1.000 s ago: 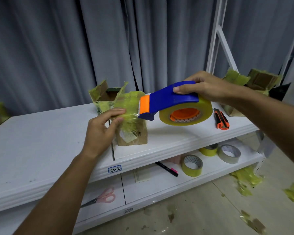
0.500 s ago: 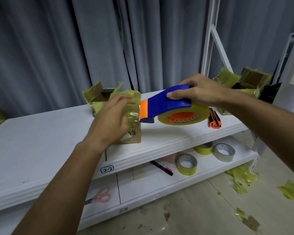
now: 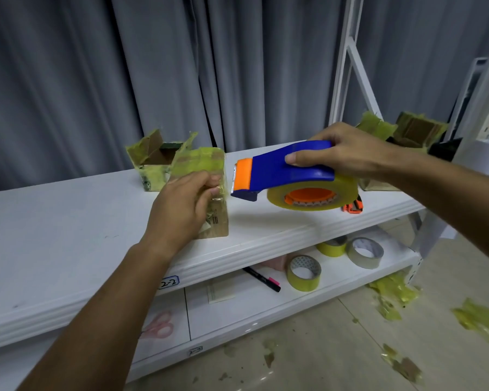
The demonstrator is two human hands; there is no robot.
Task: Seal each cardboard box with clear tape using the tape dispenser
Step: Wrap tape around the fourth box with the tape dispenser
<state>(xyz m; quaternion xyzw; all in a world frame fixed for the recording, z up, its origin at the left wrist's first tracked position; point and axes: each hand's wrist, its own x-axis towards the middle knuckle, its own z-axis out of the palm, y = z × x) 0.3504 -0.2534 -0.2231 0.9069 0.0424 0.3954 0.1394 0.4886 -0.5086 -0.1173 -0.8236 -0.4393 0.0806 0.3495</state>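
Two bare hands in view, both over the white upper shelf board point(image 3: 68, 235). The left hand point(image 3: 181, 210) reaches in from lower left, back of hand toward the camera, fingers curled against the near face of the small brown cardboard box wrapped in yellowish clear tape point(image 3: 209, 190). Its fingertips point(image 3: 213, 183) pinch the crinkled tape at the box's upper right edge; the thumb is hidden behind the hand. The box stands upright on the shelf, top flaps down and taped over, just left of the dispenser nose.

The right hand point(image 3: 342, 153) comes in from the right, forearm level, and grips the blue plastic tape dispenser with orange nose point(image 3: 283, 170) from above: thumb point(image 3: 297, 159) pressed flat on the near side of the blue housing, the other fingers wrapped over the top and far side. The dispenser is held clear of the shelf, nose pointing left at the box, near it but not touching. The large roll of clear yellowish tape on an orange hub point(image 3: 311, 193) hangs under the housing.

Behind the box sits a second cardboard box with open taped flaps point(image 3: 153, 162). An orange and black utility knife point(image 3: 353, 207) lies partly hidden behind the roll. The lower shelf holds three loose tape rolls point(image 3: 304, 273), a black marker point(image 3: 261, 279) and pink-handled scissors point(image 3: 160, 328).
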